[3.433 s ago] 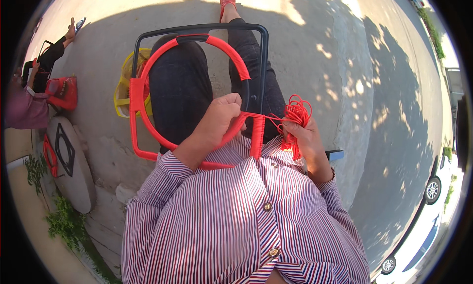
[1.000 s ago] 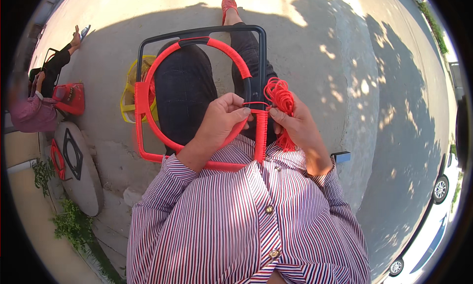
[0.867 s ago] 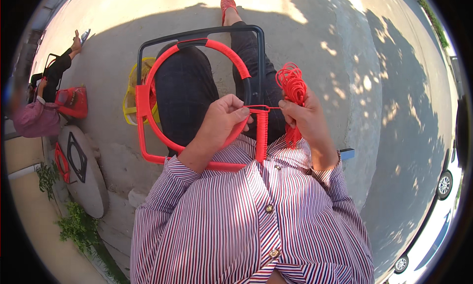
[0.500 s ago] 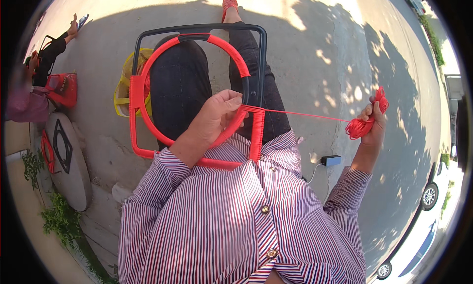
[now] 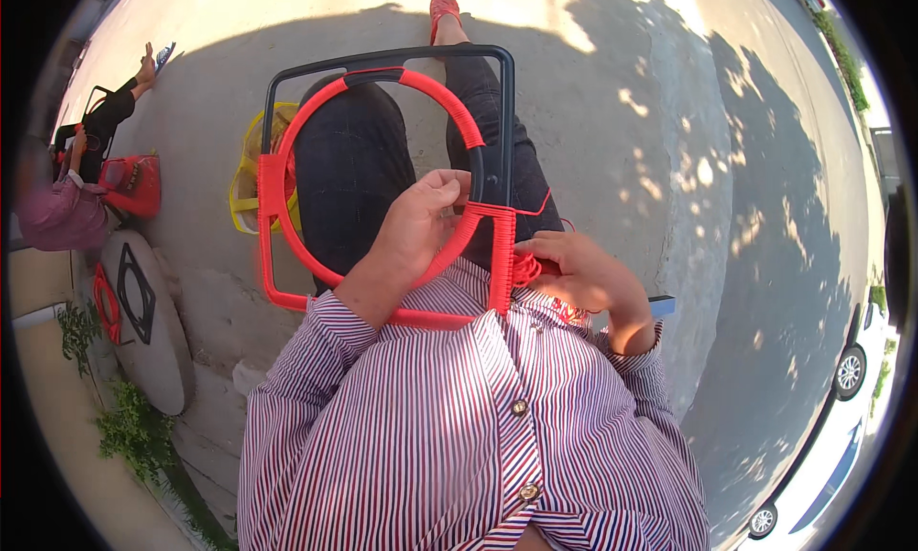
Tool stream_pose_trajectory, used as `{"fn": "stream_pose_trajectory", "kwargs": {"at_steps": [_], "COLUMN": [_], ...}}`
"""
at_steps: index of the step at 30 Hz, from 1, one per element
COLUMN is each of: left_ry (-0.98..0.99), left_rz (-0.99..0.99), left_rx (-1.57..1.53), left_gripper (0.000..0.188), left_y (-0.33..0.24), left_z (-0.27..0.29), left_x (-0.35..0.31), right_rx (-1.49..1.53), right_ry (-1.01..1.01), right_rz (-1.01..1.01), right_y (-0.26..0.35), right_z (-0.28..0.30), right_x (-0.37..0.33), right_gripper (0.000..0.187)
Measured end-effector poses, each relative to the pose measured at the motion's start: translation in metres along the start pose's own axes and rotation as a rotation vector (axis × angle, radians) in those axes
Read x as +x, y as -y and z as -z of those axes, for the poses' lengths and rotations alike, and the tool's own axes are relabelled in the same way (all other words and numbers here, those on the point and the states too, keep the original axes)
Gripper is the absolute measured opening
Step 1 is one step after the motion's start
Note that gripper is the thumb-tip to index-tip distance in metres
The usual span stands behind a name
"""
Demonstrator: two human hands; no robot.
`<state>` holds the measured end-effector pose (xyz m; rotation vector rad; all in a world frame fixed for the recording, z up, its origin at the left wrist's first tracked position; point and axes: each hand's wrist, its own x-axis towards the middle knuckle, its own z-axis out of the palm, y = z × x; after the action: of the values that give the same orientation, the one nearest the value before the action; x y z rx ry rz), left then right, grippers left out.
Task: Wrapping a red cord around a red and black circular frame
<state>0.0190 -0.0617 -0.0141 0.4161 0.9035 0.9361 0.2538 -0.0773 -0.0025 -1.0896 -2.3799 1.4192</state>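
Note:
A rounded rectangular black frame with a ring inside it (image 5: pixel 273 186) rests on my lap, much of it wrapped in red cord; its top bar and part of the ring are bare black. My left hand (image 5: pixel 411 231) grips the ring's right side, fingers curled round it beside the wrapped strip. Just right of that strip, my right hand (image 5: pixel 585 269) is closed on a bundle of red cord (image 5: pixel 527 268), partly hidden under its fingers. From the wrapped corner a slack strand (image 5: pixel 547 203) loops out to the right.
At left, a seated person (image 5: pixel 62 216) is beside a red bag (image 5: pixel 134 185). A yellow basket (image 5: pixel 242 195) stands by my knee. A round slab (image 5: pixel 164 345) bears a black frame (image 5: pixel 137 293) and a red one (image 5: pixel 107 304). A small blue-topped box (image 5: pixel 662 306) shows past my right wrist.
My right hand has come in from far right to beside the frame with the cord bundle. The strand, taut before, now hangs loose. My left hand keeps its grip.

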Motion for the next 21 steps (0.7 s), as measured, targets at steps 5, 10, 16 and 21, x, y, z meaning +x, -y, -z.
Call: {"fn": "stream_pose_trajectory", "kwargs": {"at_steps": [5, 10, 16, 21], "left_ry": [0.019, -0.163, -0.088, 0.04], "left_rz": [0.222, -0.045, -0.564, -0.827], "left_rx": [-0.073, 0.01, 0.38, 0.253], "left_gripper": [0.016, 0.015, 0.01, 0.016], "left_y": [-0.003, 0.006, 0.009, 0.011], "left_z": [0.004, 0.016, 0.005, 0.007], "left_x": [-0.002, 0.005, -0.017, -0.012], "right_rx": [0.219, 0.17, -0.429, 0.129], "right_ry": [-0.183, -0.649, -0.708, -0.816], "right_rz": [-0.171, 0.081, 0.291, 0.285], "right_y": [0.022, -0.012, 0.039, 0.019], "right_z": [0.006, 0.004, -0.008, 0.01], "right_x": [0.048, 0.056, 0.076, 0.058], "right_gripper": [0.023, 0.026, 0.043, 0.025]}}
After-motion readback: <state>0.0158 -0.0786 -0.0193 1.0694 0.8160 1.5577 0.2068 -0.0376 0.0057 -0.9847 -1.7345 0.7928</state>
